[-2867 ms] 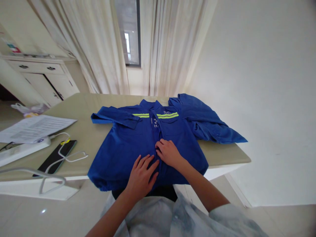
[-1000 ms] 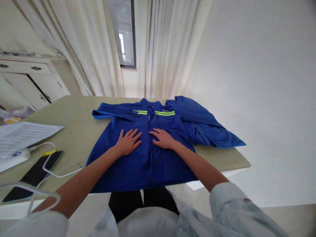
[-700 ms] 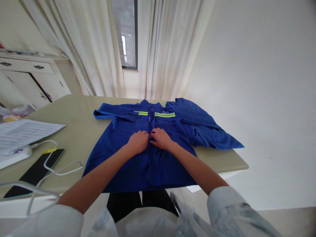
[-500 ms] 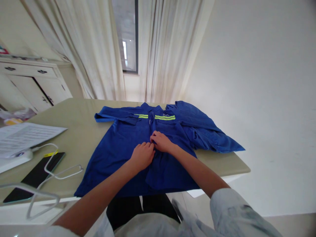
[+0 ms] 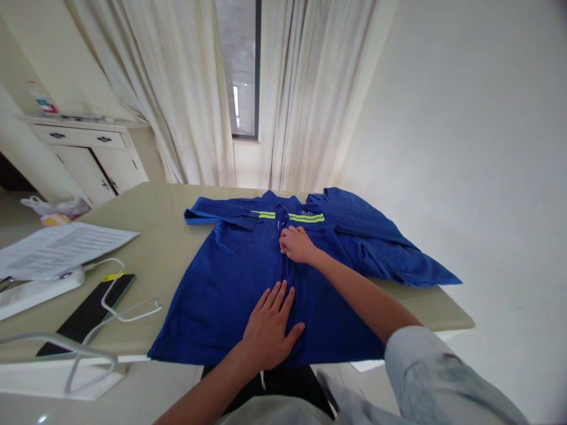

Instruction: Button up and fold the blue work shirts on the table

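Observation:
A blue work jacket (image 5: 239, 265) with yellow-green and silver stripes across the chest lies front up on the table, its collar at the far side. My left hand (image 5: 271, 327) rests flat near the hem, fingers spread over the front opening. Farther up, my right hand (image 5: 297, 243) is closed at the front opening just below the stripes, its fingers curled on the cloth there. Whether a zipper pull is between those fingers is hidden. One sleeve (image 5: 225, 212) is folded inward on the left; the other (image 5: 390, 248) stretches out to the right.
On the left of the table (image 5: 155, 227) are a black phone (image 5: 88, 316), a white cable (image 5: 128, 316), printed papers (image 5: 66, 248) and a white device (image 5: 48, 292). Curtains (image 5: 190, 106) and a white cabinet (image 5: 93, 153) stand behind. A wall (image 5: 478, 177) rises at the right.
My left hand has left the front opening's middle, moved toward the hem and spread flat. My right hand has slid up the opening toward the collar. The view has shifted slightly.

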`<control>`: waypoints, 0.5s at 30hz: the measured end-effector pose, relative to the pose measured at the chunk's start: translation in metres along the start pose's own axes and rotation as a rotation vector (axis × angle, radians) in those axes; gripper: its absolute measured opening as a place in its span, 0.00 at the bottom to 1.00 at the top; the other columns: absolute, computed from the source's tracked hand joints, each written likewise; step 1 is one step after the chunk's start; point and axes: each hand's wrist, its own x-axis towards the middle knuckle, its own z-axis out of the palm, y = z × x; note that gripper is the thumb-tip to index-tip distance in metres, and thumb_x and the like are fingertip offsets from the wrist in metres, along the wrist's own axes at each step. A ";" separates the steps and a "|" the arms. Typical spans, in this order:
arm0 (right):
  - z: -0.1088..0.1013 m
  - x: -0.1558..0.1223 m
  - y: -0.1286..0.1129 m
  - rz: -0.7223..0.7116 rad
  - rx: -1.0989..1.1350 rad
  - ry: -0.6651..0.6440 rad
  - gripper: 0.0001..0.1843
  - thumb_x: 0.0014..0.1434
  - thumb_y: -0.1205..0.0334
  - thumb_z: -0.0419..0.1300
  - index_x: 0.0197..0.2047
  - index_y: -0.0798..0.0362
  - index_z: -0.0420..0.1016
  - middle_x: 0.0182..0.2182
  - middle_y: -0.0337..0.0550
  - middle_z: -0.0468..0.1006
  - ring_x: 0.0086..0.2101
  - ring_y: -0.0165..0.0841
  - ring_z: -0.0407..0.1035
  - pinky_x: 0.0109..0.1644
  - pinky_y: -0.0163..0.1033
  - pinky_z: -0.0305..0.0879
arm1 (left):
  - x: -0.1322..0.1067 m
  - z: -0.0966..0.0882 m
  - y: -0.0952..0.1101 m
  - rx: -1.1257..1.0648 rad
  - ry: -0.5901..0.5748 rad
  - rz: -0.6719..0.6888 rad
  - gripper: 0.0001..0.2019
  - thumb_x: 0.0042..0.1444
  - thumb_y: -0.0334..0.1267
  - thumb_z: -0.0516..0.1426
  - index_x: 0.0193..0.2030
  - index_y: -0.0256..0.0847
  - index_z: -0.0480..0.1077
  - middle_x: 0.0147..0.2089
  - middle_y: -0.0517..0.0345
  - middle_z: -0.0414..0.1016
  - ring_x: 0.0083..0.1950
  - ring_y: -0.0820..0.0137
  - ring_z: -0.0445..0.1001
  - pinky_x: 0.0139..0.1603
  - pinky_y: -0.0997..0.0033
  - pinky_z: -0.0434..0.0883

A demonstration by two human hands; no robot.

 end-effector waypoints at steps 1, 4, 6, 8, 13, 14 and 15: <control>0.000 0.008 0.005 0.024 0.005 -0.020 0.04 0.66 0.61 0.65 0.40 0.51 0.82 0.50 0.48 0.78 0.54 0.42 0.65 0.57 0.46 0.54 | -0.003 0.000 0.002 -0.001 -0.001 0.004 0.39 0.72 0.63 0.45 0.81 0.40 0.51 0.82 0.44 0.49 0.82 0.54 0.49 0.80 0.47 0.54; -0.001 0.033 0.025 0.131 0.026 -0.046 0.05 0.67 0.61 0.64 0.42 0.50 0.82 0.51 0.47 0.79 0.55 0.42 0.67 0.59 0.46 0.54 | -0.016 0.001 0.008 -0.011 0.002 0.009 0.40 0.72 0.62 0.47 0.82 0.42 0.46 0.83 0.46 0.44 0.83 0.55 0.47 0.81 0.48 0.51; 0.001 0.051 0.040 0.211 0.039 -0.032 0.05 0.67 0.62 0.64 0.43 0.51 0.82 0.50 0.49 0.79 0.54 0.43 0.69 0.59 0.47 0.56 | -0.023 0.003 0.012 -0.023 -0.004 0.005 0.40 0.71 0.62 0.48 0.83 0.45 0.43 0.83 0.49 0.40 0.83 0.56 0.45 0.81 0.50 0.50; 0.004 0.066 0.053 0.282 0.058 -0.015 0.05 0.67 0.63 0.64 0.42 0.52 0.82 0.49 0.50 0.80 0.52 0.43 0.71 0.58 0.48 0.58 | -0.028 0.004 0.015 -0.041 -0.023 -0.002 0.41 0.71 0.61 0.49 0.83 0.46 0.42 0.84 0.50 0.37 0.83 0.56 0.44 0.82 0.50 0.50; 0.018 0.078 0.058 0.370 0.126 0.039 0.06 0.67 0.65 0.63 0.43 0.52 0.82 0.49 0.48 0.80 0.50 0.41 0.74 0.59 0.48 0.63 | -0.033 0.001 0.020 -0.090 -0.062 -0.008 0.43 0.69 0.62 0.51 0.83 0.46 0.42 0.83 0.49 0.38 0.83 0.53 0.44 0.82 0.47 0.51; 0.022 0.074 0.053 0.373 0.130 0.061 0.08 0.67 0.65 0.62 0.47 0.52 0.82 0.53 0.50 0.78 0.52 0.41 0.73 0.60 0.47 0.63 | -0.032 -0.003 0.019 -0.101 -0.070 -0.003 0.43 0.69 0.63 0.51 0.83 0.46 0.45 0.83 0.48 0.40 0.83 0.52 0.46 0.81 0.46 0.53; 0.027 0.069 0.048 0.382 0.136 0.095 0.12 0.67 0.66 0.61 0.52 0.52 0.81 0.59 0.52 0.75 0.54 0.41 0.72 0.61 0.47 0.64 | -0.028 -0.009 0.017 -0.115 -0.080 0.002 0.42 0.68 0.65 0.51 0.82 0.46 0.48 0.83 0.48 0.43 0.82 0.52 0.50 0.80 0.46 0.56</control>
